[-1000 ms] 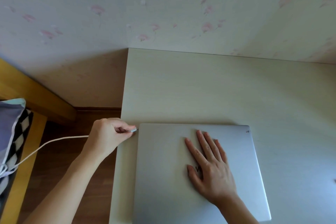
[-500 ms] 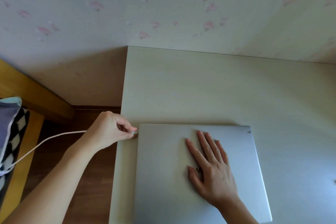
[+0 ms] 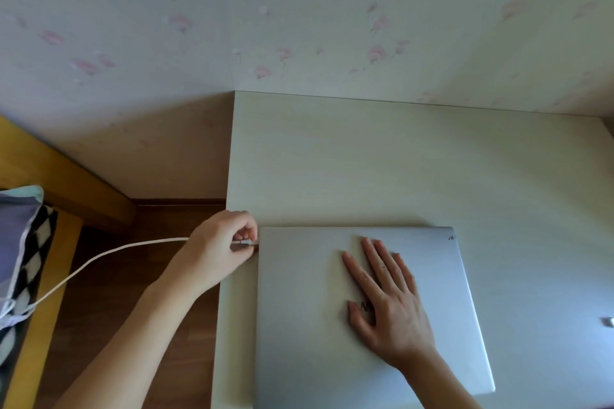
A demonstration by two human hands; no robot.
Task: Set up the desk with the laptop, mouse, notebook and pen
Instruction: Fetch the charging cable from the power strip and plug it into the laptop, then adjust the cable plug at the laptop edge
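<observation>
Now | left hand [image 3: 222, 247] pinches cable plug [image 3: 245, 243] at laptop [image 3: 319, 335] edge | right hand [image 3: 387, 305] spread flat on lid

Home bedroom, probably. Floral wallpaper [image 3: 299, 26] on far wall, pale desk [image 3: 382, 159] pushed into corner, wood floor [image 3: 109, 309] left of it. Yellow wooden frame [image 3: 66, 176] far left with checked bedding [image 3: 23, 259], likely bed, mostly cut off.
</observation>
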